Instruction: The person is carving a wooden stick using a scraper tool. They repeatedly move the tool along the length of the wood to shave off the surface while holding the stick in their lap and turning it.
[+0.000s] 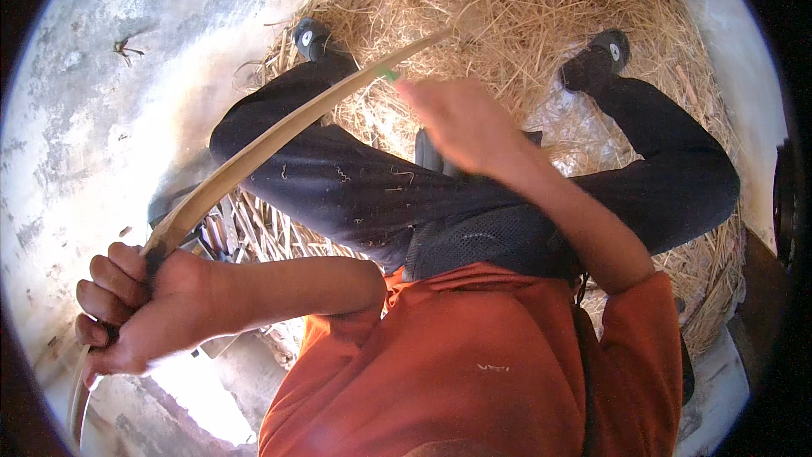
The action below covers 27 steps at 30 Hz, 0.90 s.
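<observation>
A long, pale, curved strip [271,140], bamboo or wood by its look, runs from the lower left up over my bent leg, and its far tip blurs against the straw. My left hand [127,305] is closed round its lower part, beside a dark patch on it, and the end bends down past my fist. Out over my lap, my right hand [469,123] is closed next to the strip's upper part, somewhat smeared by motion. A small green piece [390,74] shows between its fingers and the strip; what else it grips is hidden.
Loose dry straw [507,0] covers the floor ahead, between and beyond my dark shoes. My legs in dark trousers [338,190] lie spread to both sides. A pale, stained surface [93,118] is at left. Small items [216,233] and cut stalks [271,224] lie by my left thigh.
</observation>
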Available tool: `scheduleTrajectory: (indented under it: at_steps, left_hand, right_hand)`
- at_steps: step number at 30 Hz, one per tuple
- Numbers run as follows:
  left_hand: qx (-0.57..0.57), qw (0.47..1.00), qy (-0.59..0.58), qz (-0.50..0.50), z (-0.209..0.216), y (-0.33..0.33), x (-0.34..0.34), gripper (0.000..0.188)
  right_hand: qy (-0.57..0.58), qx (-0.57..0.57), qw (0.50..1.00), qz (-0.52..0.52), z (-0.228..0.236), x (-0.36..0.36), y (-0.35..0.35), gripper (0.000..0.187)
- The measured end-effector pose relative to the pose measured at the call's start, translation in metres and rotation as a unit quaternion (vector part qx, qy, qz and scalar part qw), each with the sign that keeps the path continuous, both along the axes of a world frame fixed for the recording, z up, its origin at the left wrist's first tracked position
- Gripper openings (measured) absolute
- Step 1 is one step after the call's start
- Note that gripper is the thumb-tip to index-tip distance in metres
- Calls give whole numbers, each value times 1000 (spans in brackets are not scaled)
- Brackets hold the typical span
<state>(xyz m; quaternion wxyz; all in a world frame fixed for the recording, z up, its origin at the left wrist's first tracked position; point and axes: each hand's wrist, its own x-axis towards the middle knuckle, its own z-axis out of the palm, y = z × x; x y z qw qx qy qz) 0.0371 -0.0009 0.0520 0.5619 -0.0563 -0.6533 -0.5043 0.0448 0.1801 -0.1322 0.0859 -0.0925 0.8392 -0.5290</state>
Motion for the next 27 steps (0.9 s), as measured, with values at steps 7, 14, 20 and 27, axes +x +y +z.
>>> scheduleTrajectory:
  at_steps: [7,14,20,27]
  left_hand:
    - [-3,1000,17,-15,11,14,12,41]
    - [-36,999,2,27,10,16,14,37]
    - [27,998,30,40,17,17,4,40]
    - [35,999,38,-18,8,26,0,43]
  right_hand:
    - [-6,-63,998,-10,37,26,-41,36]
    - [32,79,995,-45,7,23,-29,49]
    - [-54,245,967,-37,-96,27,44,44]
    - [31,49,995,-77,17,18,31,45]
